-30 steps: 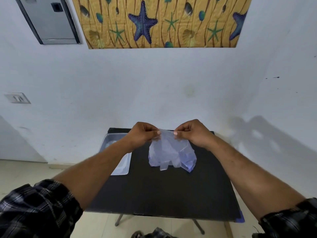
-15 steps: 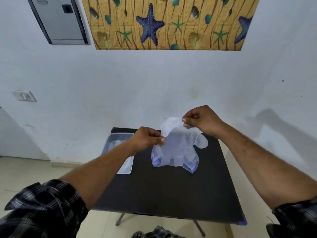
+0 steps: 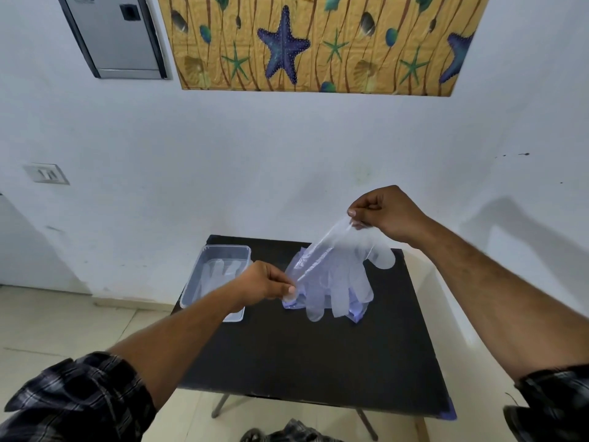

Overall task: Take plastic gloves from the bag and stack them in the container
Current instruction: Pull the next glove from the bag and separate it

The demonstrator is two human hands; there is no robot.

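A clear plastic glove (image 3: 342,272) hangs stretched between my two hands above the black table (image 3: 312,355). My right hand (image 3: 382,215) pinches its cuff high up on the right. My left hand (image 3: 264,283) pinches the other cuff edge lower down on the left. The glove's fingers dangle over the bluish plastic bag (image 3: 353,309), which lies on the table mostly hidden behind the glove. A clear rectangular container (image 3: 216,279) with gloves lying in it stands at the table's far left, partly covered by my left wrist.
The table stands against a white wall under a starfish hanging (image 3: 318,43). A grey wall box (image 3: 118,36) and a switch plate (image 3: 46,173) are on the left. Tiled floor lies to the left, and dark cloth (image 3: 287,433) sits below the table's front edge.
My right hand has risen up and to the right, drawing the glove out of the bag. My left hand has dropped slightly while keeping its pinch. The glove now hangs spread out.
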